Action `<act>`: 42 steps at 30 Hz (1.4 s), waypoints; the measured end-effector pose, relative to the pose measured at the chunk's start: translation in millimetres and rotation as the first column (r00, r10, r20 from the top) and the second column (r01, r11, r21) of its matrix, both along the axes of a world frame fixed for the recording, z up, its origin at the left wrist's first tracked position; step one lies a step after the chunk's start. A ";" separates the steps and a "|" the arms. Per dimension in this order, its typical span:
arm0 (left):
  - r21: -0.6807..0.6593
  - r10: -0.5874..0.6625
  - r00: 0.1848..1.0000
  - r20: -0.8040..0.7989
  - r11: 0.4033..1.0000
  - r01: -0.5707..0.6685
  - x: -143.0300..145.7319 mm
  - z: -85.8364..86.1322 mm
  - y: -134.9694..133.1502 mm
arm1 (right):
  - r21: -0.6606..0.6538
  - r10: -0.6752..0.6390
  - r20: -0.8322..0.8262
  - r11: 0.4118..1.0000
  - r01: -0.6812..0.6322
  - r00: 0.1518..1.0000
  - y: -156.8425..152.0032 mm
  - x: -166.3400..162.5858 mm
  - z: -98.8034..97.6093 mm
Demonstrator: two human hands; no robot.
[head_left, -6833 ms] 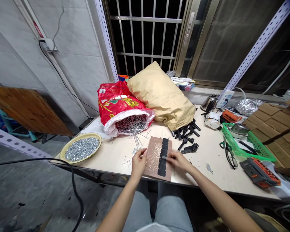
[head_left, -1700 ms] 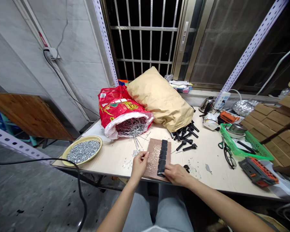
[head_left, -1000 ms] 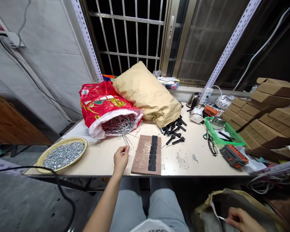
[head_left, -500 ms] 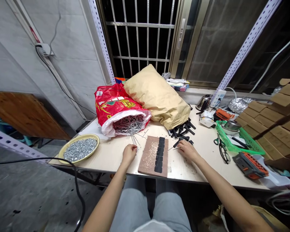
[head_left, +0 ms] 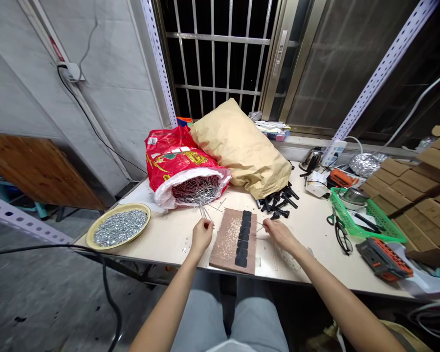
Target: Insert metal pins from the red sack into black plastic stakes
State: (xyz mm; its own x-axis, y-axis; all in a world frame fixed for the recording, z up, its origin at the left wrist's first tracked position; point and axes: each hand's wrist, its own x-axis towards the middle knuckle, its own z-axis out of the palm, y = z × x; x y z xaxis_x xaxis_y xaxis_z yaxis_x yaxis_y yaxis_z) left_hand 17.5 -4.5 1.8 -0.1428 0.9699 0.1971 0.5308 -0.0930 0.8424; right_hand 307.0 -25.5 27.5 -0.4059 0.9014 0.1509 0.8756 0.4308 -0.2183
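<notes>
My left hand (head_left: pixel 202 235) is closed in a pinch left of a brown board (head_left: pixel 222 252). Thin metal rods (head_left: pixel 206 213) lie just beyond its fingertips; whether it holds one is unclear. Along the board's right side runs a row of black square pieces (head_left: pixel 243 236). My right hand (head_left: pixel 281 234) pinches a thin metal rod (head_left: pixel 260 228) beside the board's right edge. Behind my left hand, a red bag (head_left: pixel 179 156) lies open toward me, full of metal rods (head_left: pixel 196 189). A pile of black parts (head_left: pixel 278 201) lies beyond my right hand.
A yellow dish (head_left: pixel 145 225) of small silvery pieces stands at the left. A large tan sack (head_left: pixel 238 146) leans at the back. On the right are a green basket (head_left: pixel 394 234), scissors (head_left: pixel 331 218), glasses (head_left: pixel 341 237), an orange-black device (head_left: pixel 384 259) and stacked cardboard boxes (head_left: pixel 421 210).
My right hand has moved left with the rod, closer to the board and away from the black parts. My left hand has shifted slightly. The whole view has moved a little.
</notes>
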 end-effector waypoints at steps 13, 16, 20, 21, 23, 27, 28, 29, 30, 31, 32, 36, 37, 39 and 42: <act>-0.055 0.014 0.443 0.897 0.995 0.081 55.0 28.3 -36.0 | 0.152 0.020 -0.092 0.988 -0.006 0.996 -28.0 -98.5 38.6; 0.001 -0.024 0.487 0.873 0.999 0.049 55.9 25.1 -38.9 | 0.167 -0.010 -0.063 0.986 0.020 0.998 -30.7 -99.7 38.8; 0.069 -0.051 0.564 0.825 0.998 -0.011 57.6 19.9 -40.2 | 0.181 -0.032 -0.065 0.983 0.044 0.997 -32.5 -101.4 36.1; 0.078 -0.055 0.571 0.819 0.997 -0.016 57.6 19.3 -40.5 | 0.180 -0.028 -0.072 0.983 0.041 0.997 -32.9 -101.6 35.7; 0.093 -0.072 0.579 0.812 0.996 -0.007 57.0 19.6 -41.5 | 0.171 -0.006 -0.105 0.985 0.024 0.994 -34.3 -101.5 35.7; 0.124 -0.117 0.622 0.774 0.992 0.032 55.0 22.7 -44.4 | 0.128 0.027 -0.235 0.992 0.003 0.972 -38.1 -99.4 34.5; 0.125 -0.126 0.636 0.761 0.991 0.046 54.8 23.1 -45.0 | 0.109 0.027 -0.257 0.994 0.001 0.966 -38.2 -97.6 33.0; 0.120 -0.133 0.652 0.747 0.991 0.065 54.8 23.0 -45.4 | 0.087 0.025 -0.270 0.996 -0.002 0.963 -37.5 -95.0 30.6; 0.109 -0.143 0.668 0.731 0.990 0.092 55.0 22.2 -45.7 | 0.063 0.019 -0.273 0.998 -0.002 0.962 -35.6 -91.3 27.6; 0.095 -0.153 0.686 0.711 0.988 0.122 55.4 20.8 -45.7 | 0.039 0.005 -0.270 0.999 0.005 0.963 -32.5 -86.6 24.0; 0.079 -0.161 0.706 0.690 0.986 0.148 55.8 18.8 -45.5 | 0.017 -0.021 -0.261 1.000 0.026 0.965 -28.2 -80.8 19.9; 0.020 -0.134 0.787 0.603 0.988 0.153 55.9 7.9 -44.1 | -0.005 -0.158 -0.144 0.987 0.158 0.977 -9.2 -56.1 3.3; 0.011 -0.124 0.800 0.588 0.989 0.145 54.9 5.8 -43.9 | -0.006 -0.178 -0.105 0.984 0.179 0.978 -7.2 -51.7 -0.1; 0.005 -0.112 0.814 0.571 0.991 0.133 51.8 3.5 -43.6 | -0.035 -0.143 -0.046 0.989 0.142 0.989 -9.3 -46.7 -4.9; 0.003 -0.085 0.825 0.559 0.995 0.101 45.3 5.1 -43.7 | -0.145 0.155 -0.048 0.976 -0.161 0.987 -21.7 -46.6 -6.3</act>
